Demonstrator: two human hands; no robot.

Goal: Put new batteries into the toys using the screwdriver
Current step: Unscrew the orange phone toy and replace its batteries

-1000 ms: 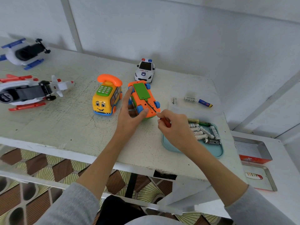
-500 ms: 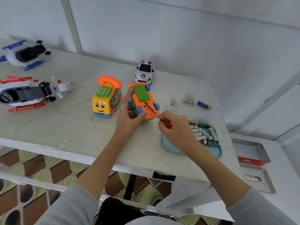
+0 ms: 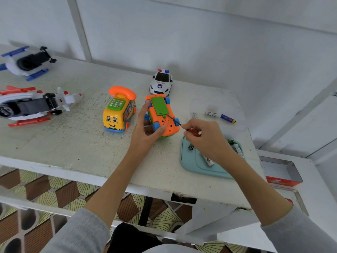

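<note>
An orange toy car [image 3: 165, 119] lies upside down on the white table [image 3: 73, 143], its green battery cover [image 3: 160, 106] facing up. My left hand [image 3: 145, 133] grips the toy's near left side, thumb on its underside. My right hand [image 3: 204, 137] pinches a small red-handled screwdriver [image 3: 182, 126], whose dark tip touches the base just below the green cover. A teal tray [image 3: 193, 165] under my right hand holds several batteries [image 3: 207, 160], partly hidden by the hand.
A yellow telephone bus [image 3: 119, 111] stands left of the toy, a police car [image 3: 161, 83] behind it. Two toy aircraft [image 3: 32, 105] [image 3: 27, 62] lie at the far left. Loose batteries [image 3: 219, 115] lie on the table's right. A red tin [image 3: 281, 175] sits on a lower surface.
The camera view has shifted slightly. My right hand has twisted a little with the screwdriver, uncovering more of the tray's left side. The toy and left hand keep their place.
</note>
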